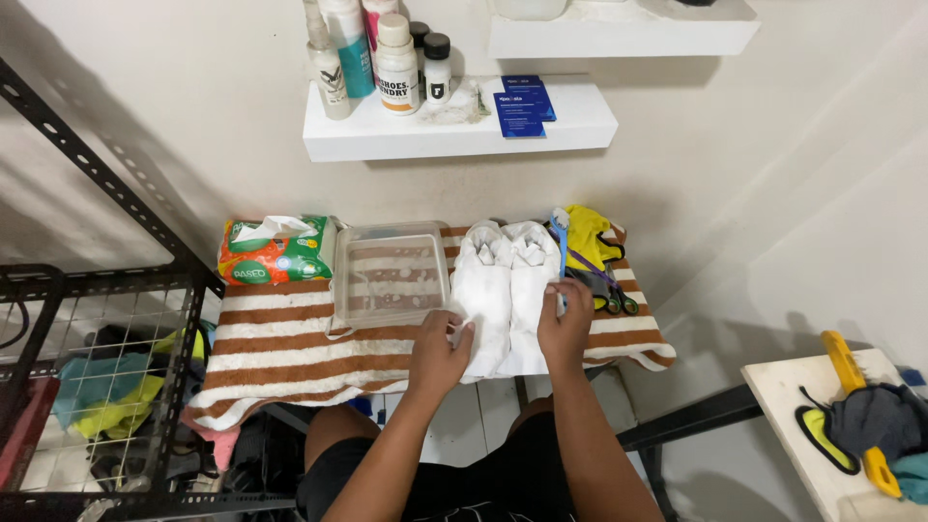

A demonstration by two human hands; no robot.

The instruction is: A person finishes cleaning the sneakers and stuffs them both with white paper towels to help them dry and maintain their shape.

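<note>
A clear tub (pixel 391 274) held shallow water; the left hand (pixel 437 354) and right hand (pixel 565 324), fingers curled, pinched the white wrapped shoes (pixel 503 290).

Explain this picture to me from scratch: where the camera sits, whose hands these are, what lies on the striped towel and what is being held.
There is no machine here. The single picture comes from a camera worn on a person's head, looking down at their own two bare hands.

A brown and white striped towel covers a small table. On it lie a pack of tissues, a clear plastic tub, a pair of white shoes, a blue-handled brush, a yellow cloth and scissors.

The left hand rests at the left shoe's side, pinching something small and white. The right hand touches the right shoe and seems to grip the brush handle's end. A wall shelf above carries bottles.
</note>
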